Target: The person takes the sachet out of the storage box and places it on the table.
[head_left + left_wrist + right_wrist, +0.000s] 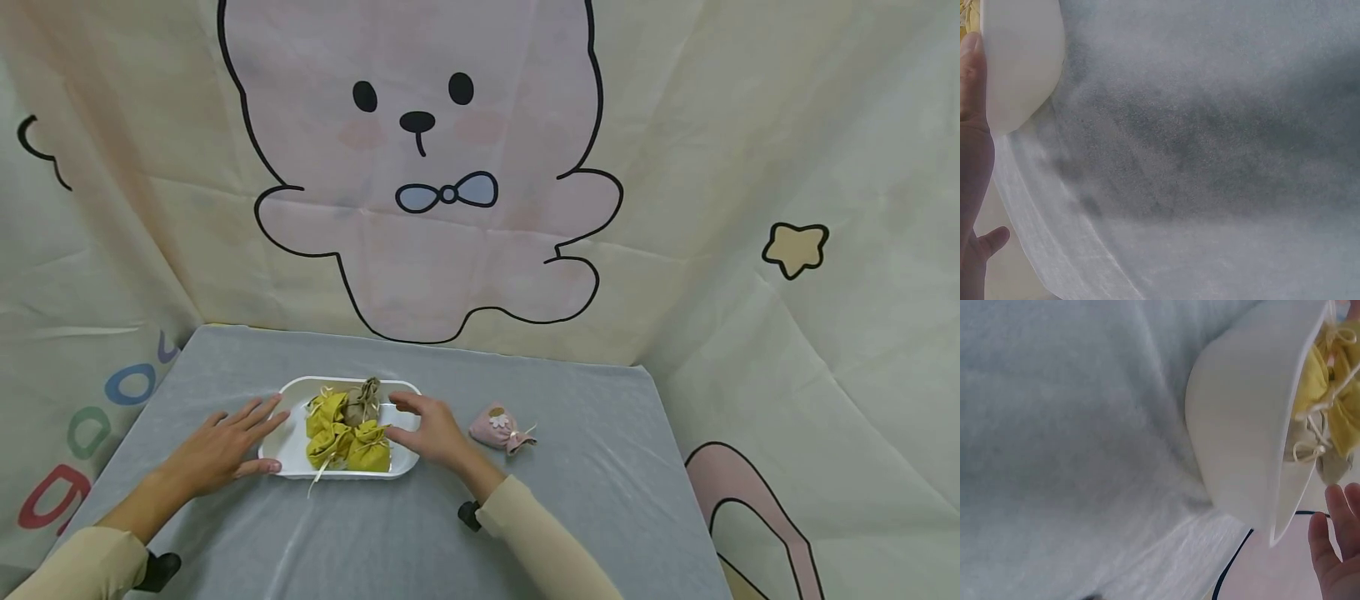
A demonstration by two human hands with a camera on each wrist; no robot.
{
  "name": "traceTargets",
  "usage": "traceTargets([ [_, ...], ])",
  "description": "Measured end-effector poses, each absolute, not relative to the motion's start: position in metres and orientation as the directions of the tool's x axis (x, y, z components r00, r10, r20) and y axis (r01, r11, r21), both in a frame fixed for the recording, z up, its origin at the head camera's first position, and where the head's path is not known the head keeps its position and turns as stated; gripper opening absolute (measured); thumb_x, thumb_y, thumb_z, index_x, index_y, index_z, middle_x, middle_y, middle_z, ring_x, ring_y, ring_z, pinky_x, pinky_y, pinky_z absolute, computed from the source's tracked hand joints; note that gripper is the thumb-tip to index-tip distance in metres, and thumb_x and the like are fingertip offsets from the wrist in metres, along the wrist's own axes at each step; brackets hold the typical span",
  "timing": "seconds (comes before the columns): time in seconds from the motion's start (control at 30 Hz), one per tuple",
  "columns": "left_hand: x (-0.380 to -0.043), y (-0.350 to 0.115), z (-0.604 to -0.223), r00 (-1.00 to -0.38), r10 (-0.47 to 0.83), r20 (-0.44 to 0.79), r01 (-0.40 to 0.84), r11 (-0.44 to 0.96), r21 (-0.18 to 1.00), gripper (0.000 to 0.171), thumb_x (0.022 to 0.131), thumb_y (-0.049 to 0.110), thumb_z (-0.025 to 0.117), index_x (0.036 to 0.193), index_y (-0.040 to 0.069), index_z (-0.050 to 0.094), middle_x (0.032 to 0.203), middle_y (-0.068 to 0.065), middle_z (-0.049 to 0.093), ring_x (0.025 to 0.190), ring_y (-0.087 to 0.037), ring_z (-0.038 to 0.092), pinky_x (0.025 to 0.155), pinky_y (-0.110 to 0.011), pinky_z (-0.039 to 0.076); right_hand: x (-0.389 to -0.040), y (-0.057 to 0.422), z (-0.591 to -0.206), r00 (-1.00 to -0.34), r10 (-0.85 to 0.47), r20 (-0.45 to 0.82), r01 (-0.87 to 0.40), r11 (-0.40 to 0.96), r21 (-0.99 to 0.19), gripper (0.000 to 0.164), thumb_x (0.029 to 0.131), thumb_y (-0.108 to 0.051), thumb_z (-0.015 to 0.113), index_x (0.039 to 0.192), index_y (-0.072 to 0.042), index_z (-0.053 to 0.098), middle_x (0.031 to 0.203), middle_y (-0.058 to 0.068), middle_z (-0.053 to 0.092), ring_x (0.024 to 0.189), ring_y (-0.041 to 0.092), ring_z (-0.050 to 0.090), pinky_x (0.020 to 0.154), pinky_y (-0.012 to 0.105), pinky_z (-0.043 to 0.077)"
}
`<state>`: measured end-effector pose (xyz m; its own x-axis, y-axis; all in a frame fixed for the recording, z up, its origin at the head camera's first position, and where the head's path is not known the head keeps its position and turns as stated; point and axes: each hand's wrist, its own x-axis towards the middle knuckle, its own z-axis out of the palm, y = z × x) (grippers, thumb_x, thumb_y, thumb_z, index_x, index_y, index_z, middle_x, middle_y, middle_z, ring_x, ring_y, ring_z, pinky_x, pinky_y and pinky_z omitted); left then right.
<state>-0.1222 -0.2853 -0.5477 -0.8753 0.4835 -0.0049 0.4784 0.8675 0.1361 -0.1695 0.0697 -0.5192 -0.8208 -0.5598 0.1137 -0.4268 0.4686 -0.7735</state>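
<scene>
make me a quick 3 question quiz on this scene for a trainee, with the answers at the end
1. Which hand is nearer the pink bag: the left hand or the right hand?
2. In the tray, what colour is the bag behind the yellow bags? a) blue b) grey-brown c) red
3. True or false: the pink bag lies inside the tray.

Key: 1. right hand; 2. b; 3. false, it lies on the table.
</scene>
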Motion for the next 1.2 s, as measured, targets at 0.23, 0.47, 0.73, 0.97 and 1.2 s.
traceTargets([
  [0.23, -0.123, -0.286, -0.549, -0.871, 0.491, 0.005, 0.487, 0.863, 0.136, 0.083, 0.086, 0.062, 0.065, 0.147, 0.009, 0.049, 0.155, -0.018, 0.038, 0.137, -0.044, 0.041, 0.093, -0.069, 0.04, -0.163, 0.056, -0.522, -0.809, -0.587, 0.031, -0.393, 0.5, -0.772, 0.052, 0.091, -0.021, 0.075, 0.137, -0.005, 0.059, 0.133, 0.007, 0.064, 0.119, 0.014, 0.062, 0.101, 0.03, 0.047],
  [0.47, -0.123, -0.286, -0.551, -0.874, 0.485, -0.008, 0.48, 0.866, 0.14, 0.084, 0.086, 0.064, 0.063, 0.147, 0.008, 0.048, 0.156, -0.019, 0.037, 0.136, -0.045, 0.041, 0.093, -0.07, 0.039, -0.156, 0.046, -0.525, -0.788, -0.616, -0.017, -0.391, 0.52, -0.759, 0.052, 0.092, -0.02, 0.073, 0.139, -0.005, 0.058, 0.139, 0.004, 0.06, 0.123, 0.011, 0.058, 0.102, 0.027, 0.045],
  [0.73, -0.123, -0.287, -0.552, -0.875, 0.483, 0.012, 0.48, 0.866, 0.14, 0.084, 0.085, 0.063, 0.064, 0.147, 0.009, 0.049, 0.155, -0.019, 0.038, 0.135, -0.045, 0.042, 0.093, -0.07, 0.039, -0.155, 0.041, -0.527, -0.796, -0.604, 0.02, -0.41, 0.516, -0.752, 0.046, 0.09, -0.01, 0.073, 0.134, -0.003, 0.061, 0.131, 0.005, 0.065, 0.116, 0.01, 0.06, 0.096, 0.023, 0.048],
  [0.97, -0.124, -0.287, -0.551, -0.881, 0.471, -0.039, 0.463, 0.876, 0.136, 0.087, 0.085, 0.065, 0.063, 0.149, 0.008, 0.046, 0.156, -0.02, 0.036, 0.137, -0.046, 0.039, 0.095, -0.072, 0.037, -0.155, 0.039, -0.53, -0.816, -0.578, 0.021, -0.385, 0.516, -0.765, 0.039, 0.091, -0.004, 0.068, 0.13, -0.006, 0.064, 0.123, 0.001, 0.069, 0.109, 0.004, 0.062, 0.092, 0.021, 0.049],
  [1.2, -0.123, -0.285, -0.549, -0.882, 0.469, -0.041, 0.459, 0.877, 0.141, 0.087, 0.085, 0.065, 0.063, 0.148, 0.008, 0.047, 0.156, -0.021, 0.036, 0.137, -0.046, 0.04, 0.095, -0.072, 0.037, -0.154, 0.038, -0.531, -0.826, -0.561, 0.045, -0.386, 0.506, -0.771, 0.032, 0.092, -0.001, 0.066, 0.123, -0.006, 0.068, 0.118, 0.001, 0.071, 0.101, 0.001, 0.063, 0.085, 0.017, 0.05],
])
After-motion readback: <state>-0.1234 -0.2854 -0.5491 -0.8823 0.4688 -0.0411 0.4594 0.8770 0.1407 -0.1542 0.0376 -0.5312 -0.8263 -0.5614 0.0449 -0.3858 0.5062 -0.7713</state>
